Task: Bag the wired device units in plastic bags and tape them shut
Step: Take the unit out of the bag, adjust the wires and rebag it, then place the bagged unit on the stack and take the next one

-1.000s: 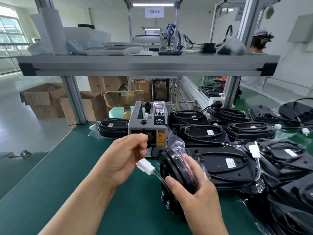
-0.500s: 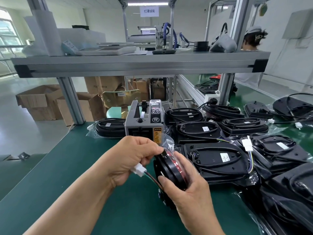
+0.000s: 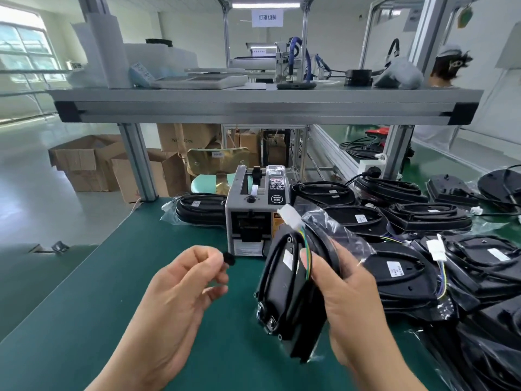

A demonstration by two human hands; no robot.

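Your right hand (image 3: 355, 300) grips the device unit (image 3: 284, 294) at 5 o'clock of the tape dispenser (image 3: 253, 204); your left hand (image 3: 180, 286) pinches a small black piece (image 3: 229, 258). You look to be at the sealing step: fold the bag (image 3: 335, 228) shut, then tape it.

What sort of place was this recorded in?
Probably a factory packing line: an electric tape dispenser on a green bench mat, rows of bagged black wired units beside it, aluminium-frame shelving overhead, and cardboard boxes behind.

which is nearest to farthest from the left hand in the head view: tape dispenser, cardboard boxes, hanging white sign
From the left hand, pinching a small black piece:
1. tape dispenser, just ahead
2. cardboard boxes, floor, far left
3. hanging white sign, high behind
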